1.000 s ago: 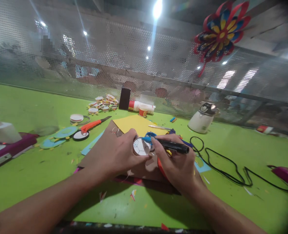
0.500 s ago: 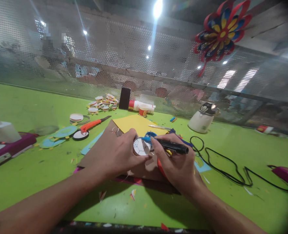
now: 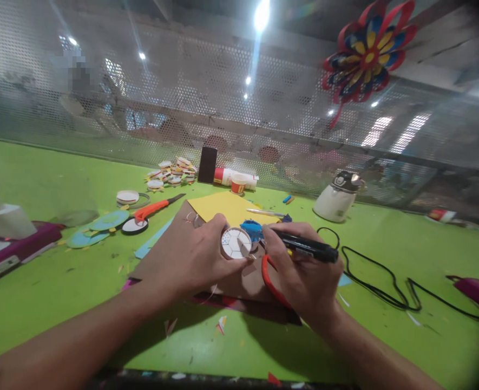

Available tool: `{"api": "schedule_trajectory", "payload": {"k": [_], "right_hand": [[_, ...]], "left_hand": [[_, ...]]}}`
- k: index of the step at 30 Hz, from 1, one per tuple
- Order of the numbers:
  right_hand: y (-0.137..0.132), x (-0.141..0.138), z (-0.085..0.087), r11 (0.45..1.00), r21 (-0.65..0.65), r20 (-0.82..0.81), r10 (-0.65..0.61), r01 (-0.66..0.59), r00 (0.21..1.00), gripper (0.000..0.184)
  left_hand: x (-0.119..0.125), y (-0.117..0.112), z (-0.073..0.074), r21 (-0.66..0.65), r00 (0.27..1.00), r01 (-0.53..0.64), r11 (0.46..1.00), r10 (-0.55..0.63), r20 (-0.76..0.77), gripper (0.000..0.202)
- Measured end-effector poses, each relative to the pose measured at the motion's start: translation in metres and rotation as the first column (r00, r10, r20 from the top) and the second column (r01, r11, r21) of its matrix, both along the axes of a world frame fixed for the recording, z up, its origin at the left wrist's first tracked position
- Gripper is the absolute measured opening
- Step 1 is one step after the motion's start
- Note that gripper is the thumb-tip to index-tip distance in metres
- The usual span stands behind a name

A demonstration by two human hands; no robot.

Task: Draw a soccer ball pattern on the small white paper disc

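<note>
My left hand (image 3: 198, 252) is closed around the edge of a small round white paper piece (image 3: 233, 246), thumb below it and index finger above. Black lines form a ball-like pattern on its face, with a few blue dots at the upper left. In my right hand (image 3: 304, 276) is a black marker (image 3: 304, 245), its rear end pointing right. The marker's front end is hard to make out against a blue item (image 3: 252, 229), and it stands apart from the white piece. Under my right hand show the red handles (image 3: 272, 281) of what looks like scissors.
Brown card (image 3: 162, 252) and a yellow sheet (image 3: 218, 206) lie beneath and beyond my hands. An orange-handled cutter (image 3: 152, 208) rests to the left. Further back are several white round pieces (image 3: 174, 173), a phone (image 3: 207, 164), a paper cup (image 3: 238, 184) and a white jug (image 3: 334, 200). A black cable (image 3: 377, 281) runs right.
My right hand has moved right with the marker, away from the white paper piece. More of the red handles shows. My left hand and the piece have stayed nearly still.
</note>
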State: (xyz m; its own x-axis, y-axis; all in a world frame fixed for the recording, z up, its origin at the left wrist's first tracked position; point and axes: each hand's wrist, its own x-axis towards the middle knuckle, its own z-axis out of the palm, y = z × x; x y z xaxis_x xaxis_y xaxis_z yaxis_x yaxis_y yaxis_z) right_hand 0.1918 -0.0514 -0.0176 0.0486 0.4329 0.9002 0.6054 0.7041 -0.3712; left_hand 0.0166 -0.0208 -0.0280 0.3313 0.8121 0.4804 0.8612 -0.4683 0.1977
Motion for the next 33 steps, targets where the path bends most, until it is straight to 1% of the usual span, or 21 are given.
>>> {"api": "schedule_trajectory", "payload": {"k": [3, 6, 12, 20, 25, 27, 29, 33], "right_hand": [[-0.0004, -0.0006, 0.0006, 1.000, -0.014, 0.031, -0.003, 0.003, 1.000, 0.004], [-0.0002, -0.0016, 0.0015, 0.999, -0.033, 0.035, -0.008, 0.009, 0.999, 0.006], [0.0011, 0.0003, 0.0006, 0.998, -0.068, 0.017, -0.013, 0.014, 1.000, 0.007], [0.0019, -0.0006, -0.0021, 0.994, -0.106, -0.006, 0.028, -0.028, 1.000, 0.004], [0.0017, -0.0001, -0.0027, 0.993, -0.112, 0.000, 0.026, -0.025, 1.000, 0.004], [0.0016, -0.0001, -0.0028, 0.992, -0.122, -0.008, 0.038, -0.039, 0.999, 0.004], [0.0017, -0.0002, -0.0029, 0.992, -0.123, -0.014, 0.036, -0.037, 0.999, 0.004], [0.0028, 0.0001, -0.0049, 0.990, -0.131, -0.025, 0.051, -0.054, 0.998, 0.005]], "left_hand": [[-0.0005, -0.0002, 0.0015, 0.035, 1.000, 0.001, 0.999, 0.000, -0.019, 0.038], [-0.0013, 0.0008, 0.0014, 0.077, 0.999, 0.013, 0.997, -0.010, -0.037, 0.041], [-0.0004, -0.0003, 0.0014, 0.029, 1.000, -0.009, 1.000, 0.009, -0.020, 0.043], [0.0008, -0.0033, 0.0055, 0.042, 1.000, -0.003, 0.999, 0.003, -0.017, 0.046], [0.0030, -0.0041, 0.0083, -0.007, 1.000, -0.008, 1.000, 0.008, -0.009, 0.043], [0.0031, -0.0044, 0.0089, 0.004, 1.000, -0.011, 1.000, 0.011, -0.019, 0.043], [0.0025, -0.0047, 0.0080, 0.009, 1.000, -0.011, 1.000, 0.011, -0.016, 0.044], [0.0010, -0.0046, 0.0041, -0.036, 1.000, -0.015, 0.999, 0.016, 0.023, 0.043]]}}
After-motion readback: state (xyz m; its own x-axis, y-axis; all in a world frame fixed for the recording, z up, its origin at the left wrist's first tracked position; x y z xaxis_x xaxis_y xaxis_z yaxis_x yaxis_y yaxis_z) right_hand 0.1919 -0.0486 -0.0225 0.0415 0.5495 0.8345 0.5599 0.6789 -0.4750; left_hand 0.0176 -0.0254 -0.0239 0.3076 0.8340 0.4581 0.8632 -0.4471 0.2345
